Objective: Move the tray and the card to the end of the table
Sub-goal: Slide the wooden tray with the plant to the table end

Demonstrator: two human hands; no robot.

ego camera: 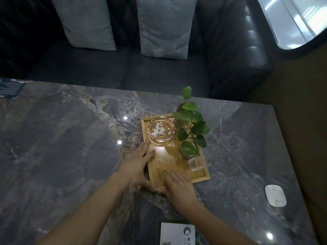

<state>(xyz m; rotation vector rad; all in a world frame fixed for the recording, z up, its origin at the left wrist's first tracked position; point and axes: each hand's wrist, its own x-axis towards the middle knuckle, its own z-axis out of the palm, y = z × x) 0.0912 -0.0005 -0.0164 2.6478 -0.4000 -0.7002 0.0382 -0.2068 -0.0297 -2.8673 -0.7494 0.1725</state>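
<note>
A wooden tray [201,179] lies on the dark marble table [62,138], right of centre. It carries a glass ashtray [161,132], a leafy plant [192,131] in a small pot and a clear little box [197,163]. My left hand [138,165] grips the tray's left rim, thumb at the near corner. My right hand [178,188] holds the near edge, fingers lying on the tray floor. A white card [177,233] with a dark logo lies at the table's near edge, below my right forearm.
A white oval device [275,195] sits near the table's right edge. A dark leaflet [10,89] lies at the far left corner. Beyond the table stands a dark sofa [159,71] with two grey cushions [162,27].
</note>
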